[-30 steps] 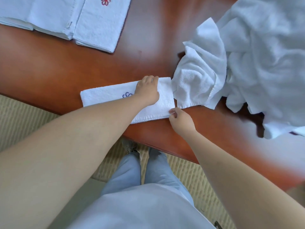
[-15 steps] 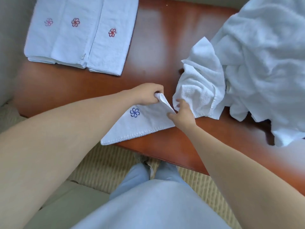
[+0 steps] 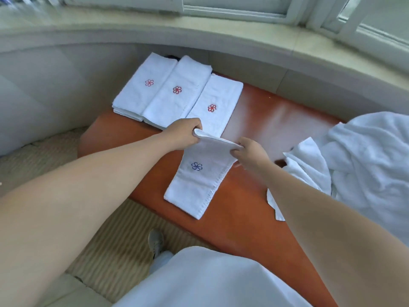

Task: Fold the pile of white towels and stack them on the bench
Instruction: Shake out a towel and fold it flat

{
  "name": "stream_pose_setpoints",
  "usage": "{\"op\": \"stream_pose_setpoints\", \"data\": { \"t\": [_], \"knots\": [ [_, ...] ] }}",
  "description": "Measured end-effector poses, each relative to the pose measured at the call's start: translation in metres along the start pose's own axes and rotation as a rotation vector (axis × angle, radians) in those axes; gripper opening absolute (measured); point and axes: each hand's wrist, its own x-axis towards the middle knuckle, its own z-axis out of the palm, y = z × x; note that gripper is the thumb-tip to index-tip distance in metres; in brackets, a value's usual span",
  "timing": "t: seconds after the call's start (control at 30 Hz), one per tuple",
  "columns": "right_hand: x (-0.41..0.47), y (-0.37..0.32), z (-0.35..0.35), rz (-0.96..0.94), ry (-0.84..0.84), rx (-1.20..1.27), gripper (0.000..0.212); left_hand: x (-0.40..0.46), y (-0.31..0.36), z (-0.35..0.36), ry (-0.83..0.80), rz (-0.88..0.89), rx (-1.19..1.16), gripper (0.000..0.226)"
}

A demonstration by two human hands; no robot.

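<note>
- my left hand (image 3: pixel 184 132) had its fingers curled tight round the far left corner of the folded towel (image 3: pixel 200 173), the one with the blue flower mark.
- my right hand (image 3: pixel 249 152) pinched the far right corner of that same towel, thumb on top and fingers tucked under the cloth.
- between the two hands the far end of the towel was lifted off the bench (image 3: pixel 272 120); whether the near end touched the wood or hung just above it near the front edge, i could not tell.
- the towel ran lengthwise from the hands back toward me, stitched hem along its right side, blue mark face up.
- at the far left corner of the bench lay three folded towels (image 3: pixel 177 94) side by side, touching and partly overlapping, each with a red flower mark on top.
- my left hand was just beside the near end of the rightmost of those three.
- the unfolded pile of white towels (image 3: pixel 363 160) was heaped at the right end of the bench, rumpled, with one loose flap reaching toward my right forearm.
- beyond the bench ran a pale curved window ledge (image 3: pixel 221 29) under the window frames.
- below the front edge i saw ribbed carpet (image 3: pixel 119 235), one grey shoe (image 3: pixel 156 240) and my light clothing.
</note>
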Motion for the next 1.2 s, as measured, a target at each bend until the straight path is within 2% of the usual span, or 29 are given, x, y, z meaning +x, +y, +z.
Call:
{"op": "stream_pose_setpoints", "data": {
  "t": [0.2,0.4,0.67,0.97,1.2],
  "knots": [
    [0.008,-0.099,0.045,0.011,0.069,0.224,0.009,-0.02,-0.081,-0.067,0.092,-0.031,-0.062,0.013],
    [0.005,-0.152,0.066,0.025,0.223,0.227,0.011,-0.023,-0.12,-0.112,0.087,0.062,-0.083,0.012],
    [0.008,-0.174,0.044,0.027,0.471,0.099,0.013,0.008,-0.105,-0.141,0.085,0.166,-0.166,0.008],
    [0.06,-0.173,0.009,0.011,0.577,0.088,0.017,0.079,-0.079,-0.157,0.147,0.184,-0.183,0.009],
    [0.13,-0.158,-0.024,-0.01,0.673,0.083,0.013,0.153,-0.059,-0.157,0.179,0.148,-0.2,0.01]
  ]
}}
